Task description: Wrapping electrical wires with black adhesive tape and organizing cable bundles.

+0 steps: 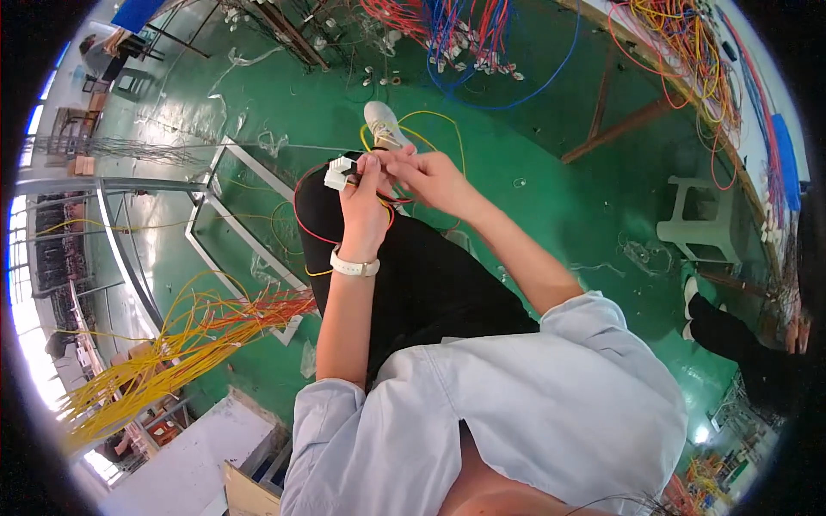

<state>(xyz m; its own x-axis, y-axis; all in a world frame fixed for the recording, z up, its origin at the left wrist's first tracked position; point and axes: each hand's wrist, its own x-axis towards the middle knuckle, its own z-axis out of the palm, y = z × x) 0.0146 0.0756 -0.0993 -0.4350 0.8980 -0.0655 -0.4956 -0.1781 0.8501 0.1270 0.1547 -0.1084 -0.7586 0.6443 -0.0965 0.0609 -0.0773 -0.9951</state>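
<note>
My left hand point(365, 191) pinches the white connector point(338, 173), jutting left of its thumb; whether the right hand point(428, 182) beside it pinches anything, I can't tell (fingers overlap). I'd keep the red wire point(296, 201) slack.

Grn flr point(551, 219), clr plastic bits point(645, 255), gry stool point(699, 231)

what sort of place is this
Most likely a workshop or factory area for wiring assembly: a large bundle of yellow wires at the left, red and blue wires with small white ends at the top, and white connector parts in the left hand.
</note>
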